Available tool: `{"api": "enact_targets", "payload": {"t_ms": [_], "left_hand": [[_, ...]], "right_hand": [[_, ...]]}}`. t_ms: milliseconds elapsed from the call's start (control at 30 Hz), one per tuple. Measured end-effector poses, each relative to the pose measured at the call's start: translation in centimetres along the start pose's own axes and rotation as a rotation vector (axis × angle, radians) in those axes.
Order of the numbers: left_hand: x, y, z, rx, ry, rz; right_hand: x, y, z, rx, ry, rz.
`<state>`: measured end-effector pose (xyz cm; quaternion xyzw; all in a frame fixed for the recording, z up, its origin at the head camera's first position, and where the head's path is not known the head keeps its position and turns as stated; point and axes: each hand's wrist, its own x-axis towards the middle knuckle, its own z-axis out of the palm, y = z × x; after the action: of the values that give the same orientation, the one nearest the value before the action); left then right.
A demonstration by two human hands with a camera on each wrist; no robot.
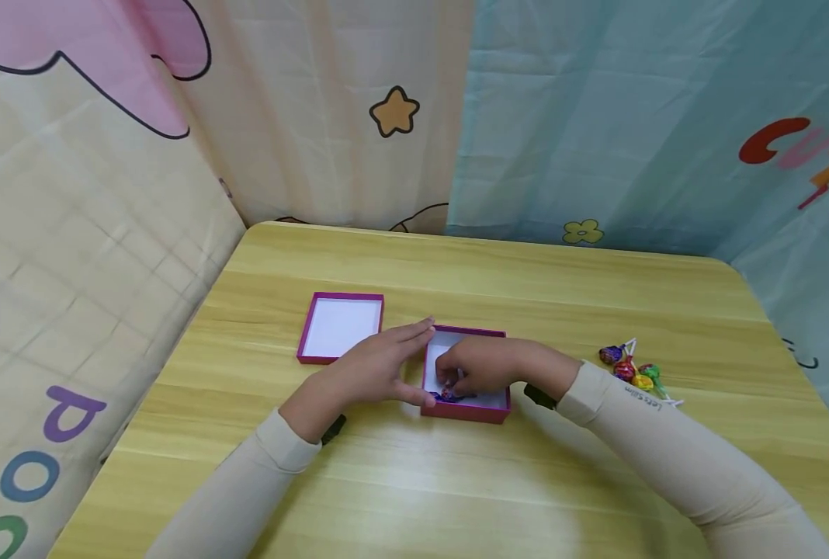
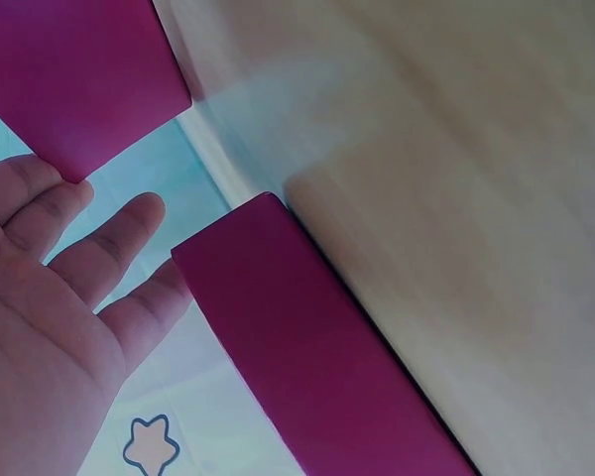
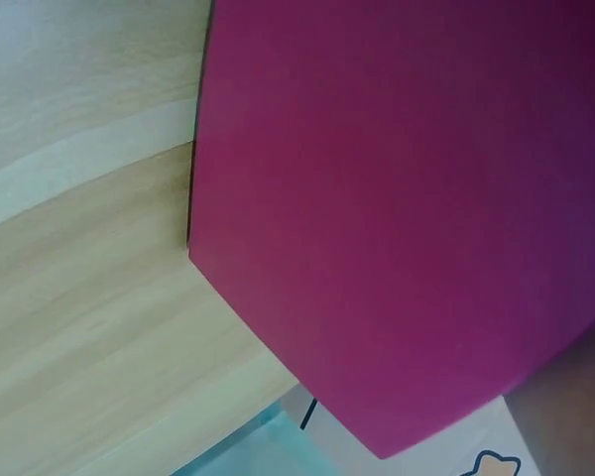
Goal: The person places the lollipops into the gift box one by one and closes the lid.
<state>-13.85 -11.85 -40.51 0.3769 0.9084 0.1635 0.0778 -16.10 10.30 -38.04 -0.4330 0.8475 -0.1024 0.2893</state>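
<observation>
A magenta box (image 1: 465,413) with a white inside stands in the head view, holding lollipops (image 1: 445,397) in dark wrappers at its near left corner. My right hand (image 1: 483,363) reaches into it, with thumb and fingers curled on a lollipop there, partly hidden by the fingers. At the box's left side my left hand (image 1: 379,363) has its fingers extended and thumb spread, resting at the rim. The left wrist view shows that hand's fingers (image 2: 119,248) by the box (image 2: 89,79). Magenta box wall (image 3: 377,218) fills much of the right wrist view.
The matching lid (image 1: 341,326) lies white inside up, left of the box, partly behind the left hand. Several wrapped lollipops (image 1: 642,382) lie in a bunch right of the box, near the right forearm. Printed curtains (image 1: 345,101) hang behind the wooden table (image 1: 414,481).
</observation>
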Motion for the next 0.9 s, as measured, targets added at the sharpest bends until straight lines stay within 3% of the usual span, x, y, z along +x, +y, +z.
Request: {"api": "enact_targets", "payload": {"t_ms": [333, 667, 900], "left_hand": [[-0.1, 0.0, -0.1, 0.001, -0.008, -0.022], [-0.1, 0.3, -0.2, -0.014, -0.013, -0.043], [-0.1, 0.4, -0.3, -0.018, -0.019, -0.039]], "right_hand": [[-1.3, 0.0, -1.2, 0.012, 0.071, 0.006], [-5.6, 1.1, -3.7, 0.098, 0.185, 0.034], [-8.5, 3.2, -4.3, 0.139, 0.231, 0.127]]}}
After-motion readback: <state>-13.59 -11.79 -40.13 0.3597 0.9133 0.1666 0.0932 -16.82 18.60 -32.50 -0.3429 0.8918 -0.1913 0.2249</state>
